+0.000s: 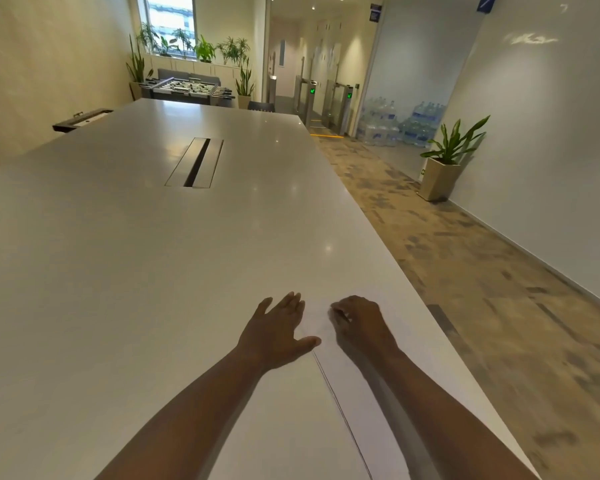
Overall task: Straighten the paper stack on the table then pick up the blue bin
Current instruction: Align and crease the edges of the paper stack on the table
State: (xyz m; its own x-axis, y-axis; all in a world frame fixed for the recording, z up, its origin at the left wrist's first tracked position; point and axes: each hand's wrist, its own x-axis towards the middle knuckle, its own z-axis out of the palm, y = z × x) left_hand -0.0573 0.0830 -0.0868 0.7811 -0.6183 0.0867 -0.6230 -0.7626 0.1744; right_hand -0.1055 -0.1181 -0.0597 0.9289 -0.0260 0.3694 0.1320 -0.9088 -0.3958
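Note:
A white paper stack (352, 403) lies near the right front edge of the long white table (153, 254), hard to tell apart from the tabletop except for its dark left edge line. My left hand (278, 332) lies flat with fingers straight, its thumb touching the stack's left edge. My right hand (359, 322) rests on the far part of the stack with fingers curled down onto the sheets; whether it pinches them I cannot tell. No blue bin is in view.
A metal cable hatch (195, 162) is set into the table's middle. Right of the table runs patterned carpet (465, 271), with a potted plant (444, 168) by the wall. Water bottles (399, 124), turnstiles and a foosball table (187, 88) stand farther back.

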